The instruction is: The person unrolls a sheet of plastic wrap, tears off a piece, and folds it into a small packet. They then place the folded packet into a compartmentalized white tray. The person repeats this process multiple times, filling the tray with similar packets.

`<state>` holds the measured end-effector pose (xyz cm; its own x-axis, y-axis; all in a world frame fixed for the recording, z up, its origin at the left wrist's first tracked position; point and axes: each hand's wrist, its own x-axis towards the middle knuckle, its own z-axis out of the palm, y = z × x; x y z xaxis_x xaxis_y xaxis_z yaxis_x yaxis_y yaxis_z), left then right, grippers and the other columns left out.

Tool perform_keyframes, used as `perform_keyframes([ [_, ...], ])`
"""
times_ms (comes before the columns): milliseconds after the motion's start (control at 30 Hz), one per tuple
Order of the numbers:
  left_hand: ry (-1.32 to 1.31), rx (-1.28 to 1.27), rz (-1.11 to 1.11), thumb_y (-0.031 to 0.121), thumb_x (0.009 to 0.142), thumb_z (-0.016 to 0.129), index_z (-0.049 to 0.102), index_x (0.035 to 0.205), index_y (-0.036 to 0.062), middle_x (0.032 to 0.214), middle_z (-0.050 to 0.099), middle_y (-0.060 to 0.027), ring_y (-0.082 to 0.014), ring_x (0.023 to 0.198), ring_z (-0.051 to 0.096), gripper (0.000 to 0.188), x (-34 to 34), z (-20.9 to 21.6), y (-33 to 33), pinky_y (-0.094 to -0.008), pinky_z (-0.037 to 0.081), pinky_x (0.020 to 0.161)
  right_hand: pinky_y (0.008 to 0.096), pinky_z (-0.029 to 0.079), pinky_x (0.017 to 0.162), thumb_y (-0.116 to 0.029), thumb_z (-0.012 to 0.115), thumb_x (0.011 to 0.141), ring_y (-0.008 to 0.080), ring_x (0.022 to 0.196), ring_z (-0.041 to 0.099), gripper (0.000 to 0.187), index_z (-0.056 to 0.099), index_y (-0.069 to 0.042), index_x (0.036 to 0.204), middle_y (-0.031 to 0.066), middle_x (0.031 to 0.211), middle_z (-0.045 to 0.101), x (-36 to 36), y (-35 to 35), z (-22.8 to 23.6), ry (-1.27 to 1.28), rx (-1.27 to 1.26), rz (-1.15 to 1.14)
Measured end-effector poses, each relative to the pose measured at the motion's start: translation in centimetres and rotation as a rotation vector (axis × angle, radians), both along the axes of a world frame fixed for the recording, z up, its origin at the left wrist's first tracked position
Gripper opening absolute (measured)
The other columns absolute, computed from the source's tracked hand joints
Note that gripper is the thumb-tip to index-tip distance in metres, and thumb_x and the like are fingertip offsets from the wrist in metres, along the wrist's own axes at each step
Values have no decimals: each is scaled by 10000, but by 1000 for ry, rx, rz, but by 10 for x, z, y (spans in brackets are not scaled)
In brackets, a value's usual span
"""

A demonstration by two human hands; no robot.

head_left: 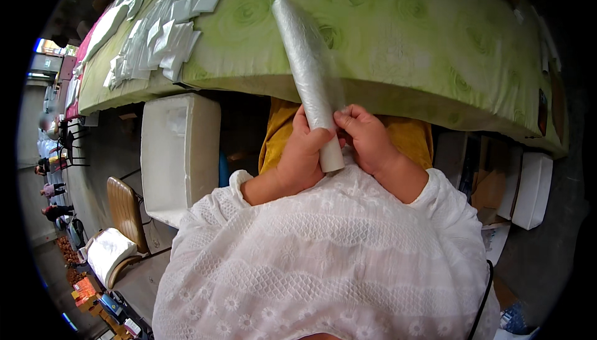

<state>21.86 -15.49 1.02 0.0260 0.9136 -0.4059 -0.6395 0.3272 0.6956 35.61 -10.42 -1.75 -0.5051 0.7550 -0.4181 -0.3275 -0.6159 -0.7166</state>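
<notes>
Gripping the lower part of a clear plastic roll [305, 69], we keep our left hand [301, 156] closed around it, the thumb laid across the front. Our right hand [367, 138] sits just beside, at the roll's right side, with thumb and forefinger pinched together; whether an edge of film is caught between them, we cannot tell. The roll stands tilted, its lower end close in front of our white blouse [336, 259] and its upper end leaning leftward over the near edge of the surface [404, 54]. We cannot tell whether it touches there.

A green cloth printed with roses covers that surface. Toward its far left we see many flat plastic packets [180, 35], loosely heaped and overlapping, well apart from our hands. Our mustard trousers [280, 132] show on both sides of the roll, below the cloth's edge.

To our left, near the surface, stands an open white box [163, 160], and behind it a brown chair [127, 209] with a white cloth [112, 250] over it. To our right, a white container [533, 191] stands beside some brown cardboard [489, 188], partly under the surface.
</notes>
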Motion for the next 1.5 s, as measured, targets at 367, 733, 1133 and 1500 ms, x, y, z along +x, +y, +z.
perform_keyframes([
  [367, 123, -102, -1, 452, 1026, 413, 437, 1282, 135, 1065, 570, -67, -172, 932, 568, 409, -14, -12, 4, -342, 518, 804, 306, 503, 811, -226, 540, 1014, 148, 914, 583, 204, 543, -31, 1072, 69, 1009, 609, -12, -1, -1, -6, -35, 62],
  [733, 144, 370, 163, 411, 1011, 417, 409, 1399, 56, 1264, 537, -115, -217, 1066, 566, 526, -5, -12, 25, -357, 469, 950, 307, 463, 951, -342, 468, 1029, 144, 1032, 557, 437, 474, -28, 1333, 64, 1168, 572, 3, -12, 29, 55, 343, 193],
  [1133, 10, 451, 321, 197, 991, 505, 179, 1544, 362, 1330, 446, -58, -185, 933, 545, 663, -37, 49, 111, -370, 531, 766, 384, 563, 665, -412, 443, 997, 221, 695, 633, 417, 527, -24, 1124, 117, 869, 583, 19, -7, 33, 275, -57, 355],
  [1500, 284, 523, 548, 179, 963, 584, 225, 1543, 230, 1198, 577, -85, -194, 1018, 567, 683, -73, 44, 168, -368, 483, 936, 295, 499, 758, -335, 584, 958, 130, 836, 570, 444, 538, 10, 1233, 84, 957, 625, 18, -12, 7, -240, 425, 97],
])
